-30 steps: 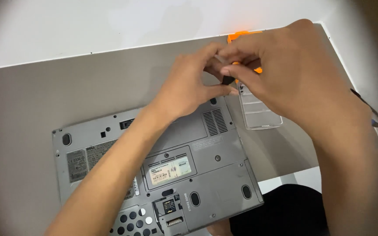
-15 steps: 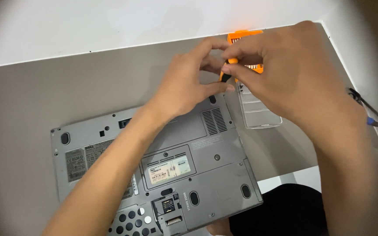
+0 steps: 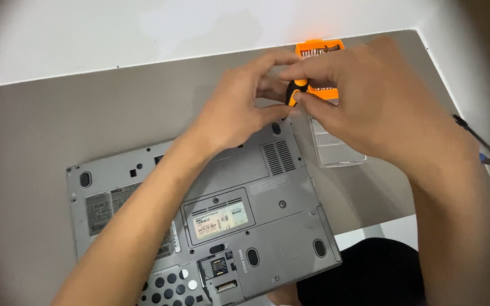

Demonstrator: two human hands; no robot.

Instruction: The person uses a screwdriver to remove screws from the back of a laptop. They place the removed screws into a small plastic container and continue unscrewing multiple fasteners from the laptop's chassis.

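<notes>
Grey desk (image 3: 58, 124): screwdriver (image 3: 296, 90) pinched between both hands, above laptop (image 3: 267, 198).

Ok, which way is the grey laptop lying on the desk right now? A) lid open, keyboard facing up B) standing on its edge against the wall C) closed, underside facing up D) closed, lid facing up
C: the laptop shows its underside, with vent slats, rubber feet and screw holes facing up, flat on the desk, while both hands hold a small orange and black screwdriver above its far corner.
</notes>
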